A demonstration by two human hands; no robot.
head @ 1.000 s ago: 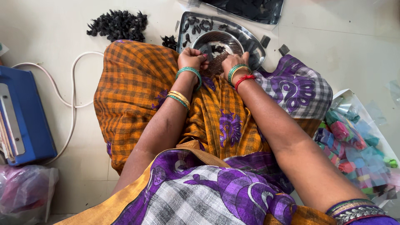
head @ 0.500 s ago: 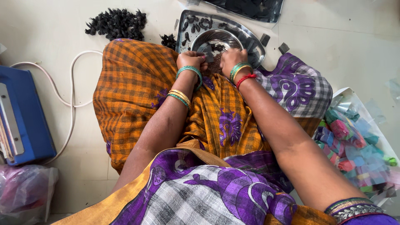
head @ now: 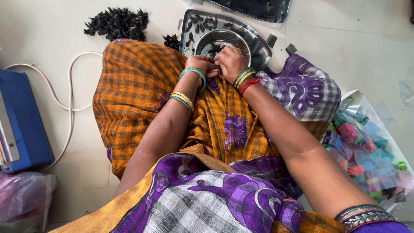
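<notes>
My left hand (head: pixel 199 64) and my right hand (head: pixel 230 60) meet fingertip to fingertip over my orange checked lap, at the near rim of a round steel bowl (head: pixel 236 39). Both hands have their fingers curled and pinched together on a small piece between them, which is mostly hidden. The bowl stands on a steel tray (head: pixel 185 26) scattered with small black pieces (head: pixel 199 20). Green and gold bangles ring both wrists, and the right wrist also has a red thread.
A heap of black pieces (head: pixel 116 22) lies on the floor at far left, with a smaller clump (head: pixel 172 41) beside the tray. A blue machine (head: pixel 19 121) with a white cable (head: pixel 71 86) sits left. A clear bag of coloured packets (head: pixel 362 146) lies right, a pink bag (head: pixel 21 198) at bottom left.
Both hands stay together at the bowl's rim, with only small finger movements. The right hand has drawn a little closer to the left.
</notes>
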